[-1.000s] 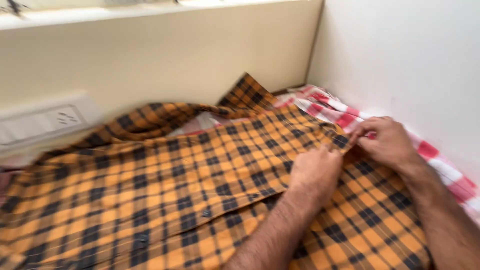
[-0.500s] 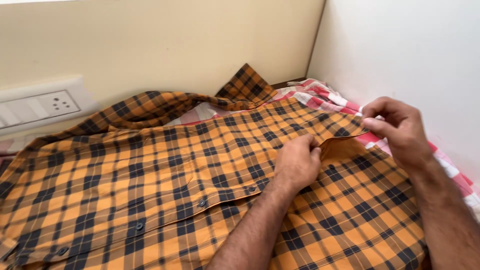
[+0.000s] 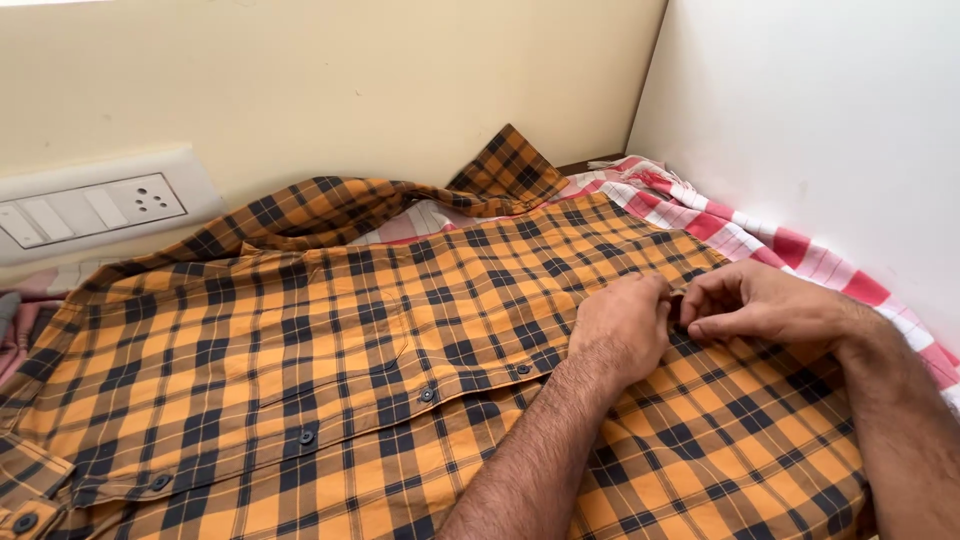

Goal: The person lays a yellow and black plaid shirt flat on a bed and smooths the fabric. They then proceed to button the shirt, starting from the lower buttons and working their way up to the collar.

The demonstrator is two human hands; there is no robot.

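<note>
Both hands, left (image 3: 622,325) and right (image 3: 765,305), seemingly pinch the orange plaid shirt (image 3: 300,370) beneath them.

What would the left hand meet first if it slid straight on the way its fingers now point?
Probably the right hand: the left hand points right along the orange checked shirt, and their fingertips nearly touch.
</note>
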